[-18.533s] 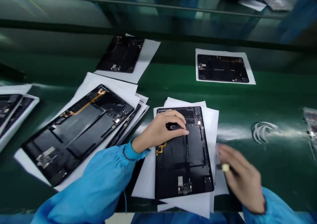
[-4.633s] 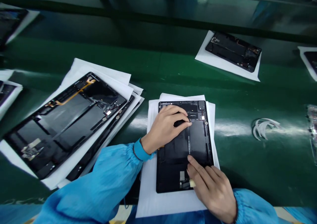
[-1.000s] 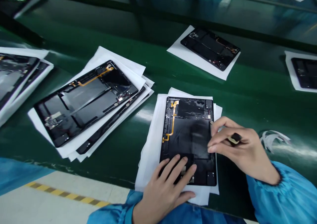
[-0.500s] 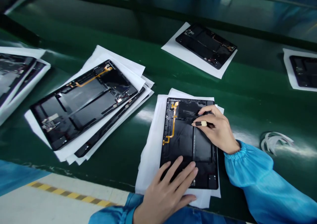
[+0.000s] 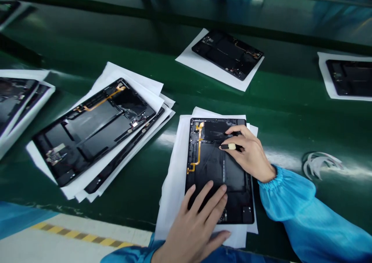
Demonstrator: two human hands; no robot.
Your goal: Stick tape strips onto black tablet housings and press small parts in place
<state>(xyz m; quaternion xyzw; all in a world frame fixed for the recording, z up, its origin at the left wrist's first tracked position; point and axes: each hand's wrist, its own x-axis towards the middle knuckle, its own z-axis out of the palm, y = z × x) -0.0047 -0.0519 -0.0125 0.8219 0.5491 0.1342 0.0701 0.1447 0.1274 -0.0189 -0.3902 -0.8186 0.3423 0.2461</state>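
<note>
An open black tablet back shell (image 5: 216,166) with an orange flex cable along its left side lies on white paper sheets (image 5: 174,193) on the green belt in front of me. My left hand (image 5: 197,224) lies flat, fingers spread, on the shell's near end. My right hand (image 5: 247,150) rests on the shell's upper right part, its fingers closed on a small black tool with a cream tip (image 5: 228,146) whose end touches the shell's inside.
A stack of similar shells on paper (image 5: 93,127) lies to the left, another stack (image 5: 17,100) at the far left edge. Two single shells on paper (image 5: 226,55) (image 5: 348,76) lie farther back. Peeled white film strips (image 5: 318,164) lie at the right. The belt's near edge borders a floor with a yellow stripe.
In the last second my right hand went from the shell's right edge onto its upper right part, bringing the tool tip down on it. My left hand stays flat on the near end.
</note>
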